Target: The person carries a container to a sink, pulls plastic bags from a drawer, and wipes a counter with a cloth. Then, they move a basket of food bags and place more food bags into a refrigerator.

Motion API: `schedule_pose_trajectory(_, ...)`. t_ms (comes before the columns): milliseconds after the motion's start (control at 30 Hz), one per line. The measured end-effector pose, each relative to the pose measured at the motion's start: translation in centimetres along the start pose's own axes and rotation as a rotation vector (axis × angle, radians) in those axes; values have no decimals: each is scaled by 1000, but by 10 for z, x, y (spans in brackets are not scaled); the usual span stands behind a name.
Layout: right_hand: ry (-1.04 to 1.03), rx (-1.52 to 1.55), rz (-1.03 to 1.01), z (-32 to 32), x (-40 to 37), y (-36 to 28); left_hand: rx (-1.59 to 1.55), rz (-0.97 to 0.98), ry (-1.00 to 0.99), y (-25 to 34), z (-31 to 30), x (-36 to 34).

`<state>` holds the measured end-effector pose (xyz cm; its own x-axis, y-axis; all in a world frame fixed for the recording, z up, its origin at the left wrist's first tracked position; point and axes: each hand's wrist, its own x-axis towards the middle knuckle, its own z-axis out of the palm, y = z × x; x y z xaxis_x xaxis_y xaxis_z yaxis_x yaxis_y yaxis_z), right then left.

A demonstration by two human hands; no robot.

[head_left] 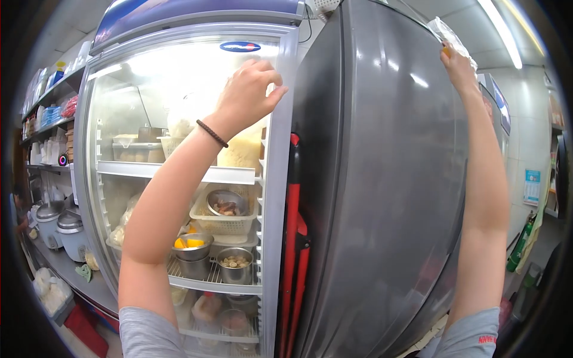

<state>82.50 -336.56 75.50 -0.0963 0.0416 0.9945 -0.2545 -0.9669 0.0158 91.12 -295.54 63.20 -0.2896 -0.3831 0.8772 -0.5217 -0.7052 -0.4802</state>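
My left hand [249, 92] is raised before the upper part of a glass-door fridge [277, 197], its fingers curled and thumb apart, with nothing visible in it. A dark bracelet [212, 133] circles that wrist. High on the right, my right hand [458, 68] is closed on a crinkled, clear-and-white plastic wrapping [452, 40] beside the top edge of a tall grey metal cabinet [406, 149]. Something small and yellow-orange shows at its fingers. Behind the glass stand a bowl of yellow pieces [190, 241], a pot of sliced food [234, 262] and a white basket [224, 225].
A red folded frame [290, 238] stands in the gap between fridge and cabinet. Shelves of packages [51, 128] and two lidded cookers [71, 230] are at the left. A green bottle [521, 241] hangs or stands at the far right.
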Motion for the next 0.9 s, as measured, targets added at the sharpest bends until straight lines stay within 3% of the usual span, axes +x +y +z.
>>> schedule_pose_trajectory(400, 112, 203, 68, 5, 0, 50, 262, 1, 157, 28, 20, 96)
schedule_pose_trajectory(500, 133, 237, 58, 2, 12, 66, 400, 45, 341, 39, 22, 129)
schedule_pose_trajectory(533, 135, 248, 43, -2, 14, 72, 403, 49, 341, 55, 13, 139)
schedule_pose_trajectory(600, 168, 304, 48, -12, 11, 77, 261, -202, 75, 85, -8, 166)
schedule_pose_trajectory(733, 176, 362, 12, -29, 1, 91, 401, -162, 227, 100, -12, 218)
schedule_pose_trajectory(867, 178, 385, 21, -46, -10, 94, 553, -205, 230, 102, -4, 268)
schedule_pose_trajectory(900, 98, 406, 54, -64, -19, 89, 549, -254, 132, 110, -9, 278)
